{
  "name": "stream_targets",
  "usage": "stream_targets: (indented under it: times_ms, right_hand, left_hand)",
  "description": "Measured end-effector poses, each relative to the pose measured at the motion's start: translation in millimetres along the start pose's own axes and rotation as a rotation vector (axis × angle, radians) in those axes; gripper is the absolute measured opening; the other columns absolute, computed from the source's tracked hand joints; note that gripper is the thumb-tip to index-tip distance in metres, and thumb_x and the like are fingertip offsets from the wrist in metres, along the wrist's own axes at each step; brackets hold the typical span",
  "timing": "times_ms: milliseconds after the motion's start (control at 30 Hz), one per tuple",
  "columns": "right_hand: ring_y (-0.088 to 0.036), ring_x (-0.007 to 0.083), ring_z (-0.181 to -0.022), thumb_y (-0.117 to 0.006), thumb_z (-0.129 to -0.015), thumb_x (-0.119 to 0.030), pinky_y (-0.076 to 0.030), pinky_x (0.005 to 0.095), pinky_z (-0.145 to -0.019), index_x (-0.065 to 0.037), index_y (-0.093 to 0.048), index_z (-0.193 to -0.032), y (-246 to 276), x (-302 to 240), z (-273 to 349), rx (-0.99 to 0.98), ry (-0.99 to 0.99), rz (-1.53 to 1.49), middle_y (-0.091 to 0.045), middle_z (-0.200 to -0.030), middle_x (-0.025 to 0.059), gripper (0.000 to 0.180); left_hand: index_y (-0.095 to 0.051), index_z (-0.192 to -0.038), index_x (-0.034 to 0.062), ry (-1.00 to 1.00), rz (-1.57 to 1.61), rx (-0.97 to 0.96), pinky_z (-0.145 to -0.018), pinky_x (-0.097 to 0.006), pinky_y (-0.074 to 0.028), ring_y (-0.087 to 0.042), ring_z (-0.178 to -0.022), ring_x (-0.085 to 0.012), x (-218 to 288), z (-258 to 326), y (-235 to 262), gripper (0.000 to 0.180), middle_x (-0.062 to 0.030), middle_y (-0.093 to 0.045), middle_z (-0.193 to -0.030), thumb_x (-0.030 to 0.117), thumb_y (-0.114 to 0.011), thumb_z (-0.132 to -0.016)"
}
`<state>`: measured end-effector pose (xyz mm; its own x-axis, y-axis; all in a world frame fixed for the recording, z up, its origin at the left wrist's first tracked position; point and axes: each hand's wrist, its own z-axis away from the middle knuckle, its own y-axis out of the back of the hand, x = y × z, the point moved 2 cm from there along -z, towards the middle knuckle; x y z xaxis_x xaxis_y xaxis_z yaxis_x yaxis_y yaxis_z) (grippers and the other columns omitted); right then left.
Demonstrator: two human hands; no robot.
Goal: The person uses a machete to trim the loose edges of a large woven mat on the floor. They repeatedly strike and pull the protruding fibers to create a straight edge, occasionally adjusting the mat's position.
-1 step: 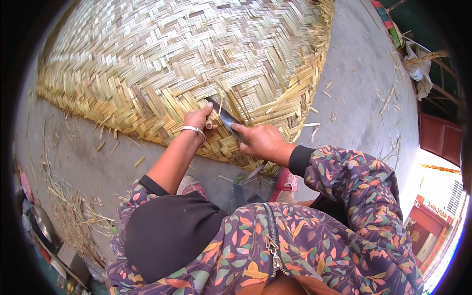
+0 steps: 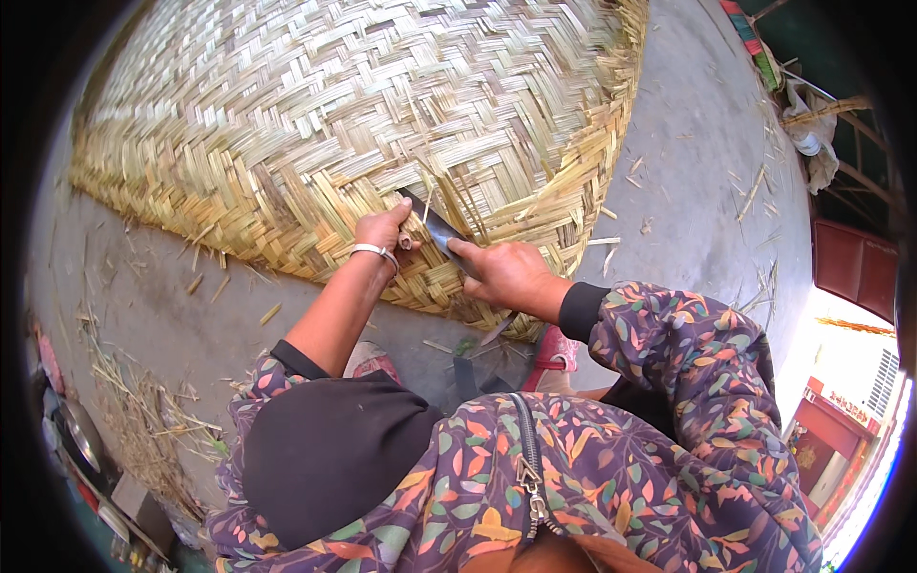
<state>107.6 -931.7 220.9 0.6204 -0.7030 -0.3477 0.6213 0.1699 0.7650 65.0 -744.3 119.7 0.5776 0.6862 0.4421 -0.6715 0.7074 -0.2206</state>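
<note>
A large mat (image 2: pixel 315 95) woven from flat, pale yellow reed strips fills the upper view, its near corner in front of me. My right hand (image 2: pixel 514 277) is closed on a broad dark blade (image 2: pixel 441 229), a knife or scraper, that slants up and left across the mat; its handle is hidden in the fist. Closed at the left of the blade's tip, my left hand (image 2: pixel 382 229) grips a folded bunch of reed strips (image 2: pixel 408 229) at the mat's corner, thumb next to the metal. A few thin loose strips stand up just beyond the blade.
Grey concrete floor (image 2: pixel 688 162) surrounds the mat, scattered with cut bits of reed. A heap of dry scraps (image 2: pixel 158 430) lies at the lower left, near metal pans (image 2: pixel 84 435). My pink shoes (image 2: pixel 559 355) are under the mat's near edge. Poles with a white bag (image 2: pixel 812 143) stand far right.
</note>
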Motion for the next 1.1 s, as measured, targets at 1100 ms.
stream_targets:
  times_ms: [1100]
  right_hand:
    - [-0.068, 0.037, -0.082, -0.06, -0.081, -0.028, -0.053, 0.0478, -0.073, -0.013, -0.06, -0.127, 36, 12, 62, -0.165, -0.014, 0.025, -0.069, -0.085, 0.0193, 0.048]
  left_hand:
    - [-0.06, -0.077, 0.0084, -0.159, -0.312, -0.023, -0.036, -0.027, -0.042, -0.053, -0.042, -0.0093, -26, 26, -1, 0.027, 0.0008, -0.057, -0.06, 0.029, -0.074, -0.088]
